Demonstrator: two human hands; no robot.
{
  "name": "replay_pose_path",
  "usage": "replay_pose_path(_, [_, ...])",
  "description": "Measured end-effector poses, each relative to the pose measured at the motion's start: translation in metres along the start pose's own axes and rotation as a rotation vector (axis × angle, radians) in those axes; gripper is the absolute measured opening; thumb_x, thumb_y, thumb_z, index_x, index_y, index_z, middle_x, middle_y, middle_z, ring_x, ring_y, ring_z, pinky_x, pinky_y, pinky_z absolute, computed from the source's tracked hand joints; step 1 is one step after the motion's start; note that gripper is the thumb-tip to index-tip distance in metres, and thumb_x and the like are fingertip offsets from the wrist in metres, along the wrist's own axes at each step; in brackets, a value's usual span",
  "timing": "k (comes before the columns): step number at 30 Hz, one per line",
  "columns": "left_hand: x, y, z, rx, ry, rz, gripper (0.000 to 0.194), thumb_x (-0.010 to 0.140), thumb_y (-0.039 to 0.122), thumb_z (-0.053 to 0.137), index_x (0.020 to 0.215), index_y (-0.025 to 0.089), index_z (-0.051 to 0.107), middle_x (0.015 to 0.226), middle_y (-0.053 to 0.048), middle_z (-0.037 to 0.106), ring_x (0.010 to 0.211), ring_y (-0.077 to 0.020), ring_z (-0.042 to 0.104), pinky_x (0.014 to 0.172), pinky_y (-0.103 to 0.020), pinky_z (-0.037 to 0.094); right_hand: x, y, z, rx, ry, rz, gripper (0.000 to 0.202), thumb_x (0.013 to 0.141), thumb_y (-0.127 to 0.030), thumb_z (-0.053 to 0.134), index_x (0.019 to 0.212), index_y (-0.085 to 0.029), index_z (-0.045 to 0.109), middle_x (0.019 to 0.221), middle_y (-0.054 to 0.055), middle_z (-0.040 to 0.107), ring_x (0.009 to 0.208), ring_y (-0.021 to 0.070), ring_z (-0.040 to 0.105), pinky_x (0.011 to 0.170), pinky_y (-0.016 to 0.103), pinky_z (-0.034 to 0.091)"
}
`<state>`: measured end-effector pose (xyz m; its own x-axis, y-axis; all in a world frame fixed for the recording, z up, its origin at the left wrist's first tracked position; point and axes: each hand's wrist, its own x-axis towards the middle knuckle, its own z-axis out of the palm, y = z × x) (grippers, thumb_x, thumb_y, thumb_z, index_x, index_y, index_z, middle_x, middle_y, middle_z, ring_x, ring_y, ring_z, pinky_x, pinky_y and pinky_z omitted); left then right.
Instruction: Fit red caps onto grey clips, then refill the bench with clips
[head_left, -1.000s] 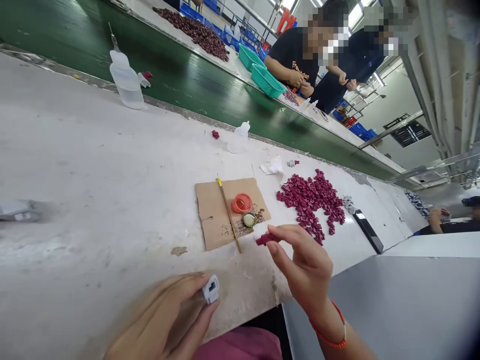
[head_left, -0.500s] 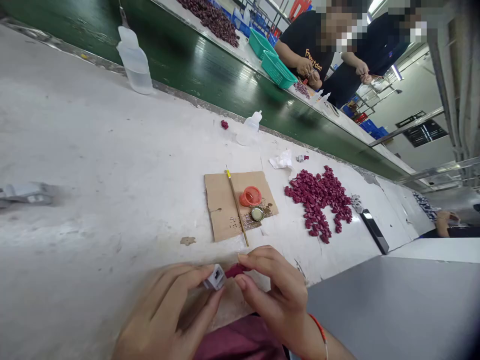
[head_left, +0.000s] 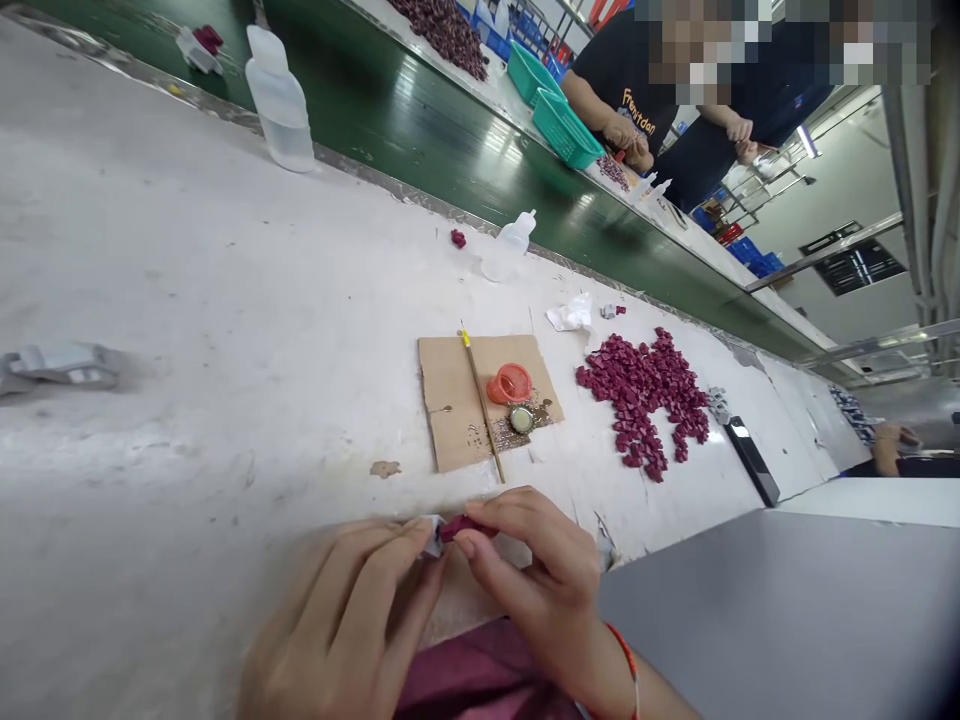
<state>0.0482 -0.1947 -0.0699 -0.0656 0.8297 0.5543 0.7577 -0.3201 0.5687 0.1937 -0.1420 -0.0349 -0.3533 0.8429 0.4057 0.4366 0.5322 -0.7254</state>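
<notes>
My left hand (head_left: 352, 600) pinches a small light-grey plastic part (head_left: 433, 537) between thumb and fingers, hiding most of it. Between the thumb and forefinger of my right hand (head_left: 536, 580) is a dark-red plastic piece (head_left: 459, 526). The red piece's left end meets the opening of the grey part; how deep it sits I cannot tell. Just beyond my hands lies a cardboard square (head_left: 442, 370) bearing a thin brush (head_left: 484, 410), a small orange-red cup (head_left: 512, 383) and a round metal cap (head_left: 522, 419). A spread pile of dark-red pieces (head_left: 637, 400) lies to the right.
A green conveyor belt (head_left: 390, 130) runs beyond the white table (head_left: 187, 300). A squeeze bottle (head_left: 279, 110) and a smaller one (head_left: 514, 240) stand near it. Crumpled tissue (head_left: 571, 313), a black phone (head_left: 750, 460) and grey parts (head_left: 67, 365) lie about. Two people work across the belt.
The red piece in my right hand has come up against the grey part's opening, and my hands are closer together. A grey-and-red part has appeared on the belt at upper left. The view shifted slightly.
</notes>
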Motion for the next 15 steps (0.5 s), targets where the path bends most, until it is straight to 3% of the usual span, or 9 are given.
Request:
replay_pose_path(9, [-0.003, -0.002, 0.002, 0.053, -0.019, 0.04, 0.012, 0.088, 0.016, 0.062, 0.096, 0.008, 0.063, 0.088, -0.007, 0.062, 0.088, -0.0166, 0.056, 0.086, -0.03, 0.042, -0.001, 0.002, 0.001, -0.054, -0.102, -0.043, 0.01, 0.088, -0.014, 0.067, 0.097, -0.011, 0.07, 0.083, 0.008, 0.071, 0.078, 0.0148, 0.066, 0.07, 0.025, 0.058])
replay_pose_path(15, [-0.001, 0.0, 0.001, 0.044, 0.018, -0.006, 0.008, 0.089, 0.017, 0.06, 0.092, 0.01, 0.062, 0.084, -0.005, 0.063, 0.082, -0.0141, 0.056, 0.085, -0.026, 0.041, 0.002, 0.002, 0.011, -0.081, -0.113, -0.117, 0.01, 0.091, -0.017, 0.062, 0.099, -0.013, 0.068, 0.082, 0.007, 0.071, 0.076, 0.0162, 0.065, 0.068, 0.029, 0.058])
